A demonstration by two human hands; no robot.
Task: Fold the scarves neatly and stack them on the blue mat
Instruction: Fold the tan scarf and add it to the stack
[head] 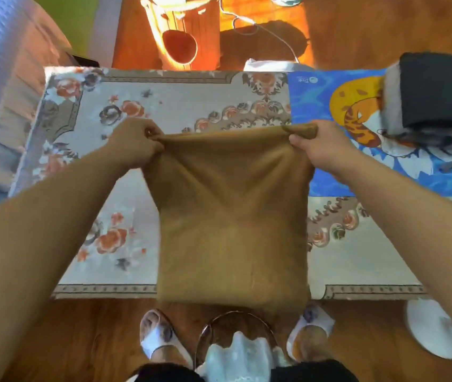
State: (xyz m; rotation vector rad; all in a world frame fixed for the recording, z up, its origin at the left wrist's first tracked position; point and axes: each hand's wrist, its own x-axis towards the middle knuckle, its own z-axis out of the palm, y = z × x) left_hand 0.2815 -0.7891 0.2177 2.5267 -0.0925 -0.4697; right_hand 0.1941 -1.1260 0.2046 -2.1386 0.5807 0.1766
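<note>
A mustard-brown scarf (233, 216) hangs doubled over in front of me, held taut along its top edge. My left hand (133, 143) pinches its top left corner and my right hand (318, 146) pinches its top right corner. Its lower end hangs down over the near edge of the floral rug. The blue mat (313, 106) with a yellow cartoon print lies at the right. A folded dark scarf (439, 92) with grey fringe rests on the mat's far right part, on top of a white folded piece (391, 97).
A floral rug (180, 100) covers the wooden floor under the scarf. A bed (4, 78) stands at the left, a wooden stool (183, 31) with a cable behind the rug. My slippered feet (158, 337) flank a round basket of white cloth (235, 351). A white slipper (434, 326) lies at lower right.
</note>
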